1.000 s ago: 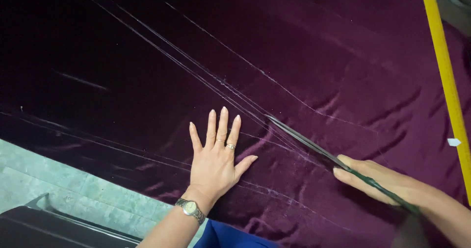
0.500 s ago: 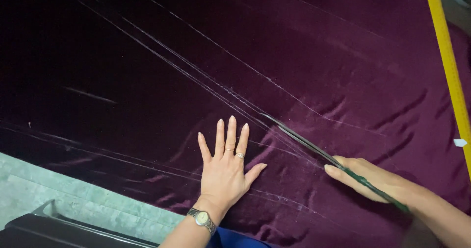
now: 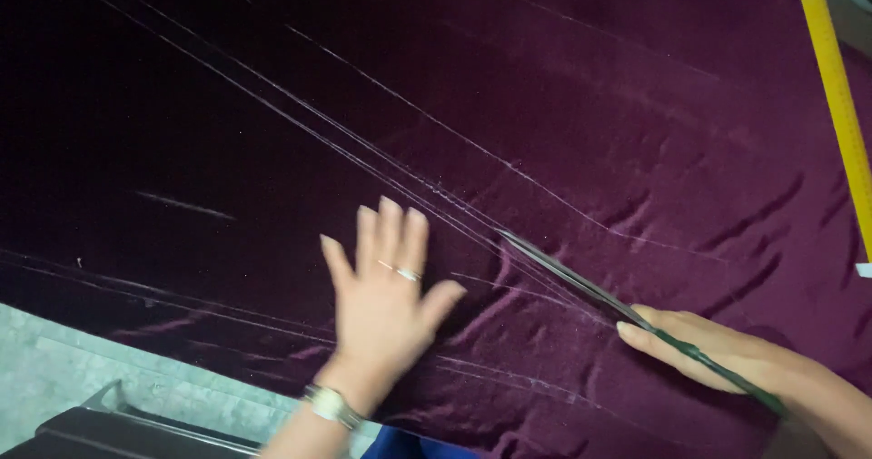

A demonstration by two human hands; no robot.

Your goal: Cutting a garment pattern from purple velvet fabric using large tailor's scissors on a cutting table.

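- The purple velvet cloth (image 3: pixel 563 105) covers nearly the whole worktop, soft and sheened, wrinkled near the lower right and crossed by thin chalk lines (image 3: pixel 363 146); pale bare worktop (image 3: pixel 82 377) shows only at the lower left corner.
- The yellow ruler (image 3: pixel 840 105), flat and stiff, lies along the right edge.
- The left hand (image 3: pixel 386 300), fingers spread flat on the cloth, has slid left and is blurred, so it is re-seating its hold.
- The right hand (image 3: pixel 727 350) grips the long dark scissors (image 3: pixel 581 282), blades nearly closed along a chalk line; the cut has crept forward.
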